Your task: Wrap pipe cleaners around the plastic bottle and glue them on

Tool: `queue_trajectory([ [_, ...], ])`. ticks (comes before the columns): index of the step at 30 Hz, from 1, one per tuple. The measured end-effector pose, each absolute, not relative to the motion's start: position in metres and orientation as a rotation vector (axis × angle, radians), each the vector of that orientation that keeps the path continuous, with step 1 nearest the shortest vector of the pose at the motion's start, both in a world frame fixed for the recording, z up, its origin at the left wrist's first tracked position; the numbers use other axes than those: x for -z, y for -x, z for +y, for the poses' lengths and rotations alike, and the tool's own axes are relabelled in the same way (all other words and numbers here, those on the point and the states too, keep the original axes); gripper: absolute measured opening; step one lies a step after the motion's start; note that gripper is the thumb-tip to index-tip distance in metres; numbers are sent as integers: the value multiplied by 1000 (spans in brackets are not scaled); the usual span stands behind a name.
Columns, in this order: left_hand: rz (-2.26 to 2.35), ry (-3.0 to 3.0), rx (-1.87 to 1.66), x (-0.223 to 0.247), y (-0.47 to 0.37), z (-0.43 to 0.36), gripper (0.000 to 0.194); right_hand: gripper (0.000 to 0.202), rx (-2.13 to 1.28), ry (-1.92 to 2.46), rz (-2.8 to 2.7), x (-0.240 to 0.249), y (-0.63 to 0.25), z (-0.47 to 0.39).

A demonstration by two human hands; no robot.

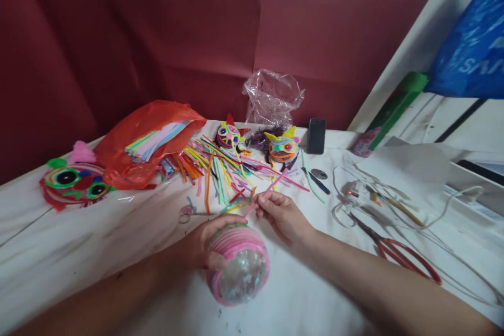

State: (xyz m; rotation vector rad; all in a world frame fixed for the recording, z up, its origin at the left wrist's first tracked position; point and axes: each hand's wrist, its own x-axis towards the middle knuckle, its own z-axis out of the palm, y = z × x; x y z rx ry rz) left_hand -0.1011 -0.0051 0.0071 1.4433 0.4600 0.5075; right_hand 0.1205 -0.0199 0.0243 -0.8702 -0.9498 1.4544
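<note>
My left hand (pixel 210 244) is wrapped round a ball (pixel 243 275) near the front of the table. Pink pipe cleaner windings cover its upper part and edge, while a clear, shiny patch faces me. Just above the ball, my right hand (pixel 277 212) pinches a pink pipe cleaner (pixel 271 185), which slants up past the fingers and down towards the ball's top. Whether its lower end is joined to the ball I cannot tell. Beyond my hands lies a loose spread of many-coloured pipe cleaners (pixel 224 173).
Small scissors (pixel 191 213) lie left of my hands; large red-handled scissors (pixel 397 252) and a tangled white cable (pixel 338 210) lie right. Behind are a red bag (pixel 149 115), two small animal faces (pixel 229 135), a phone (pixel 316 136) and clear plastic (pixel 271 94). A bigger face (pixel 74 184) rests far left.
</note>
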Motion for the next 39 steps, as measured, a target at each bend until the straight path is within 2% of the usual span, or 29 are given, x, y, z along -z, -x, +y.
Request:
queue_trajectory([
  [5,449,-1370,-486,-5,101,-5,80,34,-1543,822,-851,-22,-119,-18],
  [12,468,-1405,-471,0,102,-3,83,33,-1464,890,-814,-17,-118,-12],
  [18,484,-1374,-493,2,102,-4,87,27,-1426,787,-721,-25,-129,4],
  [22,521,-1369,-485,-6,101,-6,81,19,-1493,781,-799,-26,-136,6],
  [28,589,-1523,-516,-13,102,-1,82,19,-1580,784,-972,-20,-129,-4],
  [34,587,-1492,-512,-11,101,0,78,24,-1542,796,-864,-18,-123,-7],
  [39,532,-1399,-485,-14,99,-7,82,25,-1560,710,-803,-22,-115,-13],
])
